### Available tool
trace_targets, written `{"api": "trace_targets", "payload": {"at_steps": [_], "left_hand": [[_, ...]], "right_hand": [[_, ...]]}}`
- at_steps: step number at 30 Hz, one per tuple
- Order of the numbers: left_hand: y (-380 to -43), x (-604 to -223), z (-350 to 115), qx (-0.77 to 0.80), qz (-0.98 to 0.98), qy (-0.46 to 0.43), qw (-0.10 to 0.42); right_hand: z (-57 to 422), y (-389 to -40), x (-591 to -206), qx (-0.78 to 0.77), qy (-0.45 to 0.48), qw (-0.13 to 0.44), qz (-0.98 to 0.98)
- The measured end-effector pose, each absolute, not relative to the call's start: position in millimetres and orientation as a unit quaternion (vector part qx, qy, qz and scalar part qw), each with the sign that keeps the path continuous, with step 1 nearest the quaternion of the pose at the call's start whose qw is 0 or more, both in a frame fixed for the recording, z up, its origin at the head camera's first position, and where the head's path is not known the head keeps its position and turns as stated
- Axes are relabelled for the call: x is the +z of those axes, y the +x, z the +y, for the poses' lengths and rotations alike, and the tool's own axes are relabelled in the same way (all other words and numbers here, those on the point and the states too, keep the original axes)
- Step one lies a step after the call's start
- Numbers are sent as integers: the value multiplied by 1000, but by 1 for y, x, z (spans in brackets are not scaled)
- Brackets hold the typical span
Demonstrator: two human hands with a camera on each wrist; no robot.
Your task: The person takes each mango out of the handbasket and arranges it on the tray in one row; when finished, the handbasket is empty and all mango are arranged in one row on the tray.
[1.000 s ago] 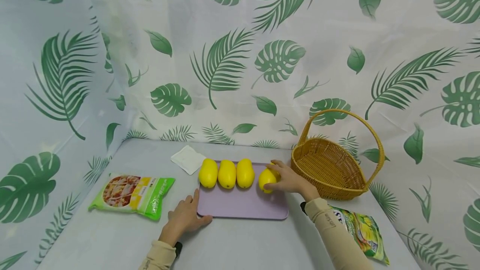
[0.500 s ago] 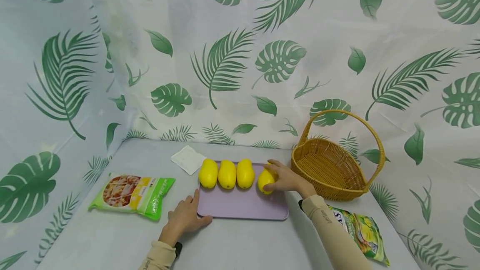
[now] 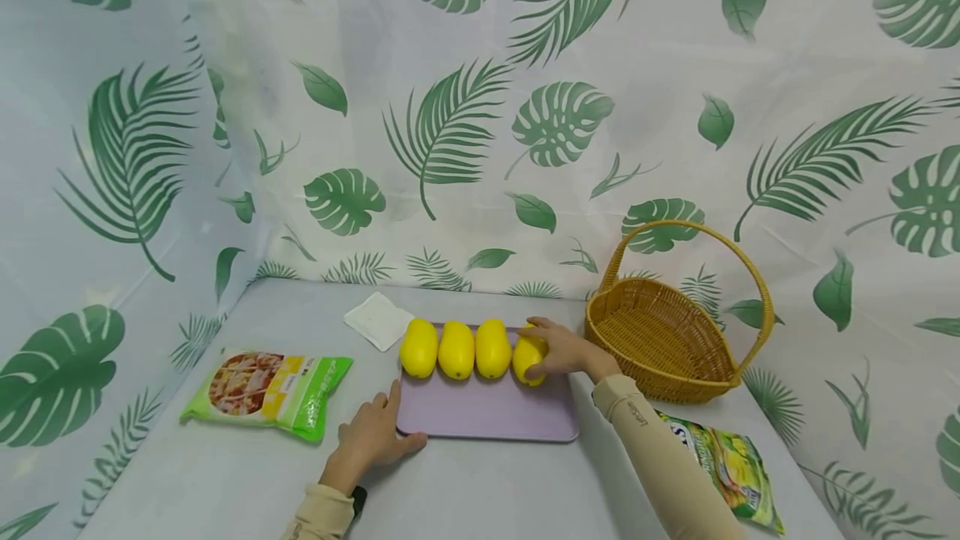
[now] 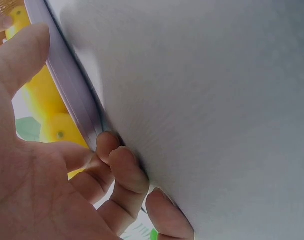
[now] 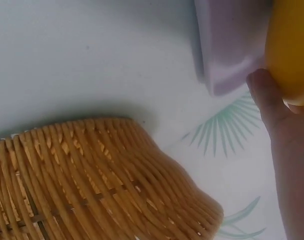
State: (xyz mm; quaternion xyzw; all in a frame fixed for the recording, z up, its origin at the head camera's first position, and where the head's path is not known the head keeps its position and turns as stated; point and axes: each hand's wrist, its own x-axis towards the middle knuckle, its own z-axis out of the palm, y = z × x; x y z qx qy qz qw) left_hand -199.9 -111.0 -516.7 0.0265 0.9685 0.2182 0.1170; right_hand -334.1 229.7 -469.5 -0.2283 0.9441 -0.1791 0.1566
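Note:
On a lilac tray (image 3: 487, 419) stands a row of yellow mangoes, among them a left-end mango (image 3: 418, 349). The right hand (image 3: 562, 348) grips the right-end mango (image 3: 525, 359), thumb on its near side and fingers over its far end. That mango lies right beside its neighbour (image 3: 492, 349). At the tray's near left corner the left hand (image 3: 372, 433) rests with fingers spread, its index finger along the left side and its thumb at the front rim. In the left wrist view, its other fingertips (image 4: 126, 167) are loosely bent against the table beside the tray.
A wicker basket (image 3: 660, 386) with a tall handle stands right of the tray. A green snack bag (image 3: 738, 473) lies by the right forearm, and a green food packet (image 3: 262, 390) lies at the left. Behind the tray's left corner is a white square packet (image 3: 377, 320).
The right hand has slid the gripped mango leftward across the tray, narrowing the gap to the row. The left hand keeps its place at the tray corner.

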Motion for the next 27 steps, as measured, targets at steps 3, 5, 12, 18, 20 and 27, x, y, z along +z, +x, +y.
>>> {"api": "trace_targets", "payload": {"at_steps": [3, 5, 12, 18, 20, 27], "left_hand": [[-200, -516, -110, 217, 969, 27, 117], [-200, -516, -110, 217, 969, 28, 118], [-201, -513, -110, 216, 969, 33, 117], [-200, -509, -113, 232, 967, 40, 100], [-200, -508, -114, 241, 966, 40, 91], [-202, -502, -116, 217, 975, 56, -1]], "right_hand": [[232, -334, -470, -187, -226, 156, 943], [233, -333, -471, -193, -223, 157, 943], [242, -328, -470, -214, -210, 137, 944], [245, -306, -455, -237, -179, 96, 950], [245, -296, -452, -232, -169, 76, 955], [241, -268, -446, -212, -124, 21, 969]]}}
